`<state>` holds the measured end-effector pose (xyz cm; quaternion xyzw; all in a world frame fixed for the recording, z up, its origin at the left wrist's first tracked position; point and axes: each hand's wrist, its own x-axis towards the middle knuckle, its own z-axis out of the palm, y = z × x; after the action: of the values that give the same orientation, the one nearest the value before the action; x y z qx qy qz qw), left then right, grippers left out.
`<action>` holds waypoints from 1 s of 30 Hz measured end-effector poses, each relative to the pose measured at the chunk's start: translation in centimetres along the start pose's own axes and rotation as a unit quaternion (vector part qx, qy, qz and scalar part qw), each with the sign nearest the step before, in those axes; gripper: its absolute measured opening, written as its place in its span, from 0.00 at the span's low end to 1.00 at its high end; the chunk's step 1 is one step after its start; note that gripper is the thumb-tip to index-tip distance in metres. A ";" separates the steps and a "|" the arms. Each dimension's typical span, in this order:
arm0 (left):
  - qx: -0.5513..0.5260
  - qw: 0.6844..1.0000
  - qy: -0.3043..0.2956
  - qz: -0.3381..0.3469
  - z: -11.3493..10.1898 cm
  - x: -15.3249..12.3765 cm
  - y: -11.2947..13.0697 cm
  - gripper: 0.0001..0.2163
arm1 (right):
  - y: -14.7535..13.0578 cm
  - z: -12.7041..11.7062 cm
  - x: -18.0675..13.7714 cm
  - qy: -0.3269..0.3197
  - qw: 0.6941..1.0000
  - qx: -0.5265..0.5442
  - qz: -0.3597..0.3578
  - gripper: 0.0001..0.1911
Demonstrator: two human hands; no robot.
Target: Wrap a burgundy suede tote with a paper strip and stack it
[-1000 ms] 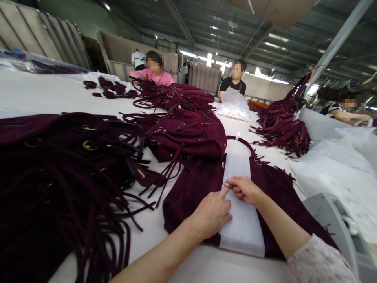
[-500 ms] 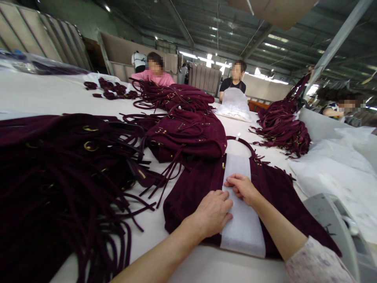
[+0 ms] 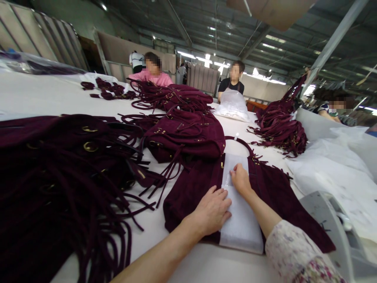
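A dark burgundy suede bag lies flat on the white table in front of me, with a white foam strip laid down its middle. My left hand rests flat on the strip's left edge and the suede beside it, fingers spread. My right hand lies palm down farther up the strip, pressing on it. Neither hand grips anything. The bag's looped handle points away from me.
Heaps of burgundy fringed bags lie at my left, in the middle and at the right. White wrapping sheets cover the right side. A grey machine part sits near right. Three other people work across the table.
My right hand has slid up the foam strip, away from me, and flattened. My left hand has gone from pointing with a finger to lying flat on the strip's edge.
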<state>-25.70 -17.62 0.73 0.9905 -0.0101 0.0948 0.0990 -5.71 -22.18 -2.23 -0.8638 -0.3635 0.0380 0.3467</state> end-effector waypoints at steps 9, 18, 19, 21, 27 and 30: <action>-0.016 1.000 -0.008 -0.004 0.3 0.0 -0.1 0.09 | 1.0 -0.7 -0.6 -0.052 0.992 -0.083 -0.084 0.21; -0.006 1.000 0.001 -0.003 0.3 -1.3 0.0 0.10 | -0.7 -5.1 -6.6 0.007 0.977 -0.091 -0.191 0.16; -0.007 1.000 0.000 -0.003 0.3 -1.3 0.1 0.10 | 0.5 -6.6 -8.2 0.022 0.971 -0.113 -0.211 0.16; -0.011 1.000 -0.005 -0.007 0.1 -1.3 0.2 0.09 | 3.5 -9.5 -11.2 0.047 0.962 -0.155 -0.219 0.16; -0.082 0.996 -0.043 -0.020 -2.5 -1.1 0.6 0.05 | 8.5 -12.8 -17.5 0.056 0.954 -0.182 -0.232 0.19; -0.313 0.943 0.012 -0.112 -4.6 -1.2 -0.8 0.07 | 6.7 -12.3 -17.8 0.050 0.939 -0.164 -0.300 0.18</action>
<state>-27.72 -15.96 4.78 0.9033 0.0729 0.0873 0.4137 -10.80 -44.12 -0.46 -0.7604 -0.5889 -0.1713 0.2137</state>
